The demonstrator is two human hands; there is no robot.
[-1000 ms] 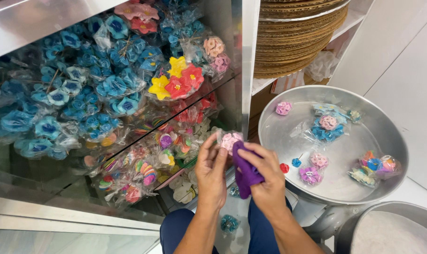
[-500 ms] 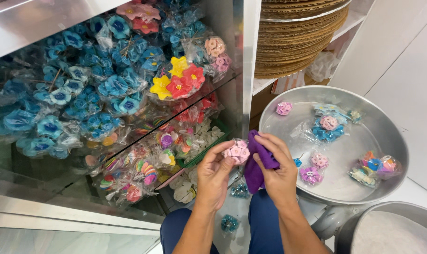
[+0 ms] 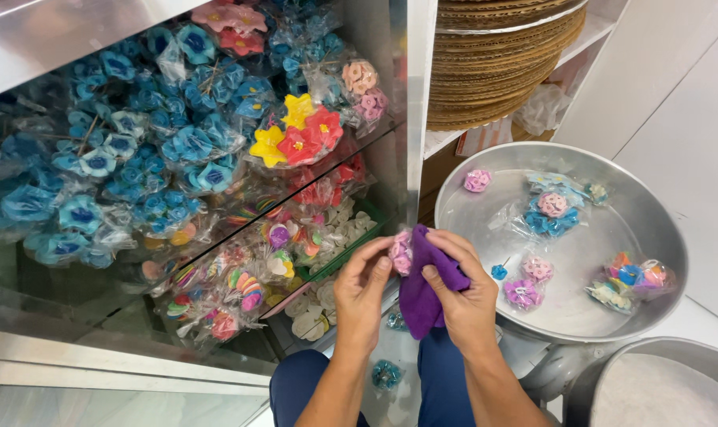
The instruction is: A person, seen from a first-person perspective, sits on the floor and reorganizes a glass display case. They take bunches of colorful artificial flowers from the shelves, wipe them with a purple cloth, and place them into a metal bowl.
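My left hand (image 3: 362, 289) pinches a small pink flower decoration (image 3: 400, 251) between thumb and fingers. My right hand (image 3: 462, 296) grips a purple cloth (image 3: 426, 286) and presses it against the right side of that pink flower. Both hands hover low in the middle of the view, above my knees in blue trousers (image 3: 446, 387), just in front of the open cabinet.
Metal cabinet shelves (image 3: 82, 348) on the left hold several bags of blue, pink, red and yellow sugar flowers (image 3: 296, 138). A large round metal tray (image 3: 651, 213) at right carries more wrapped flowers. Stacked cardboard rounds (image 3: 501, 63) sit above; another pan (image 3: 659, 387) is lower right.
The hands shifted slightly left and up. The pink flower turned in my left fingers, and the purple cloth now wraps closer around its right side.
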